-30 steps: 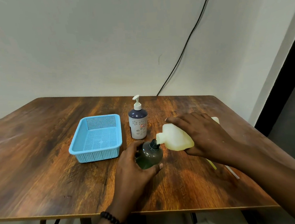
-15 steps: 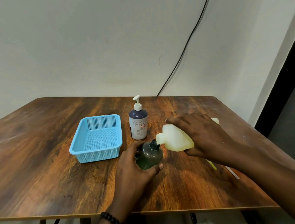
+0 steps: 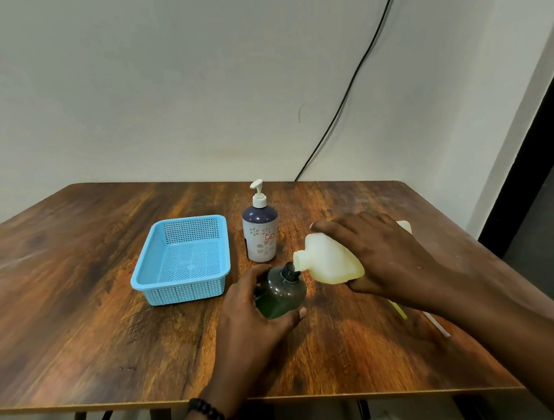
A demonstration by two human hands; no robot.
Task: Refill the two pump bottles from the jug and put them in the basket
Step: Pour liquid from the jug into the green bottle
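A: Where's the jug?
B: The right hand [image 3: 385,257] grips the pale jug [image 3: 331,262] — tipped, spout at the mouth of the dark green bottle [image 3: 280,292].
A: And that bottle?
B: Upright on the table [image 3: 78,308], the left hand [image 3: 250,314] wrapped around it. The white pump bottle [image 3: 260,234] stands beside the blue basket [image 3: 182,260].

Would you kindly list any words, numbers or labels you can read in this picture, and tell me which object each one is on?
Small red-edged sticker on the white pump bottle: it bears marks, perhaps two digits, too small and blurred to read.
Green bottle, jug and blue basket: no text visible.
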